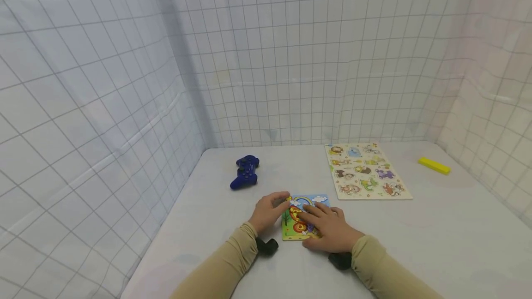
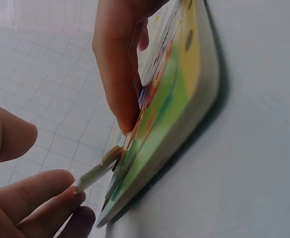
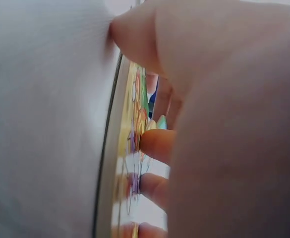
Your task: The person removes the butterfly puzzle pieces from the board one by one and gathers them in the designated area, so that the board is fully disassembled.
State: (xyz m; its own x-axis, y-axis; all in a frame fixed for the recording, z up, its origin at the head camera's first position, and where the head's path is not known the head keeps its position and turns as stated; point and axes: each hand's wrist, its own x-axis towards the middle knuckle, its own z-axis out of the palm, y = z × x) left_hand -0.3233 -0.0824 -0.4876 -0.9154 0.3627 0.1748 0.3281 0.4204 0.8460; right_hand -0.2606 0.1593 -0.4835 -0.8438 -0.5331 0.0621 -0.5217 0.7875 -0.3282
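A small colourful picture puzzle board (image 1: 289, 233) lies flat on the white table, with a rainbow and clouds across its far part. My left hand (image 1: 268, 211) is at its left side, thumb and fingers apart. In the left wrist view, the left fingertips (image 2: 68, 186) touch the edge of a thin puzzle piece (image 2: 96, 172) that stands tilted up from the board; its picture side cannot be made out. My right hand (image 1: 331, 230) lies over the board's right part, its fingers spread and their tips resting on the picture. That hand covers much of the board's right side.
A blue game controller (image 1: 246, 172) lies to the left, further back. A larger animal puzzle board (image 1: 367, 196) lies at the back right, with a yellow bar-shaped block (image 1: 434, 165) beyond it. Grid-patterned white cloth walls (image 1: 274, 59) enclose the table's back and sides.
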